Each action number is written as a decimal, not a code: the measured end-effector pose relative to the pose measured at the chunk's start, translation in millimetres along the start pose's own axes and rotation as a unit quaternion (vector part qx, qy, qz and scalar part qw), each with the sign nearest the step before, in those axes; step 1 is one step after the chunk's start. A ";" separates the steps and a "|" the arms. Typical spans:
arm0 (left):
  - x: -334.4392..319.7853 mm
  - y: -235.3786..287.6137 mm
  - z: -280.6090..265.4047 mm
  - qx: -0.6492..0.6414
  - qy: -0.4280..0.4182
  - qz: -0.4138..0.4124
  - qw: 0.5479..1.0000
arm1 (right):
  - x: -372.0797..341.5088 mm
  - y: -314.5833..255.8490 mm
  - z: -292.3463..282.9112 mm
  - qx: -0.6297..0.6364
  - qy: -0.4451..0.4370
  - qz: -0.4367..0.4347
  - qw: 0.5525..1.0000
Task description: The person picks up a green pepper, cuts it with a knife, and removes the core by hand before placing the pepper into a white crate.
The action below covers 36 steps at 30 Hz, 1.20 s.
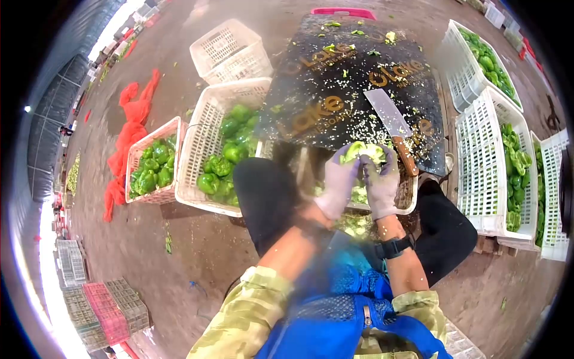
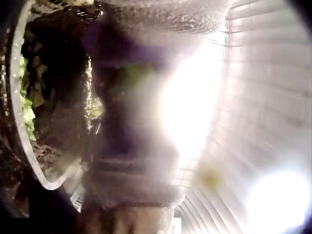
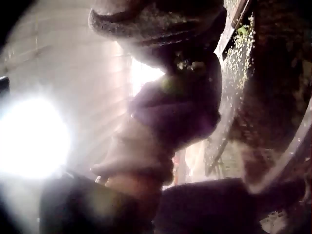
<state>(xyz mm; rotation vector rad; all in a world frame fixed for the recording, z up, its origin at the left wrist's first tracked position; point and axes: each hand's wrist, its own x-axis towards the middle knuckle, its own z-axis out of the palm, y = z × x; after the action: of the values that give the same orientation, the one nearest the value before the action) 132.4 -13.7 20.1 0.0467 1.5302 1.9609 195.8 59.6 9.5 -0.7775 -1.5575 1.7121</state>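
Observation:
My left hand (image 1: 336, 184) and right hand (image 1: 381, 184), both in pale gloves with darker fingers, are close together at the near edge of the black board (image 1: 317, 78). Between them they hold a green pepper (image 1: 363, 151) whose pale inside shows, the fingertips of both hands curled on it. A crate (image 1: 410, 206) with pale green pepper scraps stands below the hands. On the board, just beyond my right hand, lies a cleaver (image 1: 388, 113) with a wooden handle. In the wrist views the gloves are dark and blurred against glare.
Left of the board, a white crate (image 1: 197, 137) holds whole green peppers, and a smaller crate (image 1: 152, 184) beside it holds more. Crates of green peppers (image 1: 517, 173) stand at the right. Pepper seeds (image 1: 371, 128) litter the board. Red netting (image 1: 133, 131) lies on the floor.

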 end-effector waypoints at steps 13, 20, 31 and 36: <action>7.9 4.6 -50.6 -0.348 -0.180 -0.077 0.917 | 27.5 -7.1 -72.2 -0.430 -0.152 -0.157 0.876; -14.8 25.0 -15.9 -0.089 -0.104 -0.014 0.991 | 8.6 -75.2 -4.5 -0.418 -0.199 -0.252 0.850; -19.1 27.8 -27.7 -0.216 -0.213 -0.118 0.946 | 27.8 -36.8 -32.2 0.007 -0.167 0.082 0.983; -13.4 33.7 -28.1 -0.162 -0.163 -0.052 0.972 | 37.0 1.9 -68.6 -0.346 -0.185 -0.178 0.902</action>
<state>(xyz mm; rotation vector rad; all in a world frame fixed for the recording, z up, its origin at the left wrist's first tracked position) 116.4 -48.5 45.5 0.1398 0.9753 1.9797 229.2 129.6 1.2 -0.4439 -2.4591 1.0589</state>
